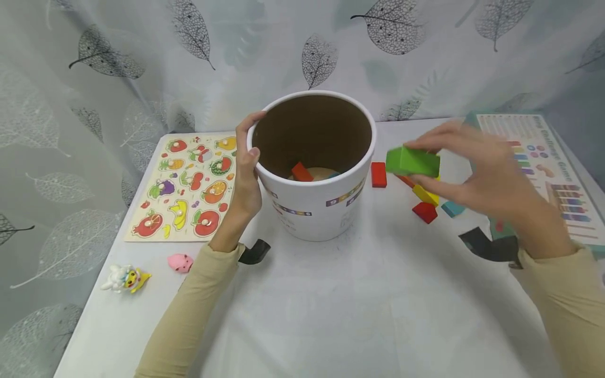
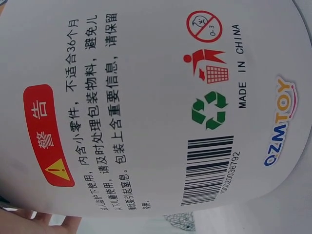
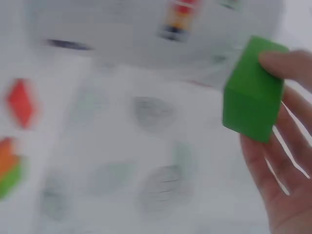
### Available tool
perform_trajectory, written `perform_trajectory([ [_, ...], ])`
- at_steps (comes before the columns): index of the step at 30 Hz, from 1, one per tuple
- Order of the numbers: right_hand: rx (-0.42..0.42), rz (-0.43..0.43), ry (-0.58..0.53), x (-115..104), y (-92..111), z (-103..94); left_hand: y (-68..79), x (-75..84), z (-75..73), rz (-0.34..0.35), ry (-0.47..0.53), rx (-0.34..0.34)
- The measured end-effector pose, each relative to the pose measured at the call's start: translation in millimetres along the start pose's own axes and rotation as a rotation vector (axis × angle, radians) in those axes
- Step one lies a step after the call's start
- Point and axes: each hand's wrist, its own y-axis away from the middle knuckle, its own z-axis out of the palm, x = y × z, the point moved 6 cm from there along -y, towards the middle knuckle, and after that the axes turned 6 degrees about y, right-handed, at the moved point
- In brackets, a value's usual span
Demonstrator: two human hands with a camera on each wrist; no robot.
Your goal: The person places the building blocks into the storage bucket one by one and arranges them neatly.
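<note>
A white bucket [image 1: 314, 212] stands upright on the table, its open top toward me. My left hand [image 1: 248, 170] grips its left rim, with the thumb over the near side. The bucket's printed wall [image 2: 146, 122] fills the left wrist view, where fingertips of the left hand [image 2: 36, 224] show at the lower corner. Inside lies a red block [image 1: 301, 172]; other pieces are partly hidden by the rim. Right of the bucket, my right hand [image 1: 491, 170] pinches a green block [image 1: 413, 161] above the table. The right wrist view shows that green block [image 3: 253, 90] between thumb and fingers.
Below the right hand lie a red block [image 1: 378, 174], a yellow block [image 1: 426, 196], another red block [image 1: 425, 212] and a blue block [image 1: 454, 209]. A game box [image 1: 557, 173] is at the right. A fruit puzzle board [image 1: 189, 189], pink toy [image 1: 180, 262] and small figurine [image 1: 125, 279] sit left.
</note>
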Motion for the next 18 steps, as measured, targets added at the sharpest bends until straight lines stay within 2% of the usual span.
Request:
perform_trajectory([
  [3, 0.112, -0.034, 0.030, -16.8, -30.0, -14.6, -0.4, -0.3, 0.1, 0.003, -0.006, 0.001],
  [5, 0.140, -0.069, 0.020, -28.9, -47.1, -15.4, -0.1, -0.3, 0.0, 0.005, -0.006, 0.003],
  [11, 0.108, -0.126, -0.103, -50.1, -81.0, 7.7, -1.0, -0.3, -0.4, 0.006, -0.035, 0.003],
  [18, 0.083, -0.163, -0.171, -54.8, -90.8, 32.8, 0.2, -0.5, -2.3, 0.002, -0.062, 0.007],
])
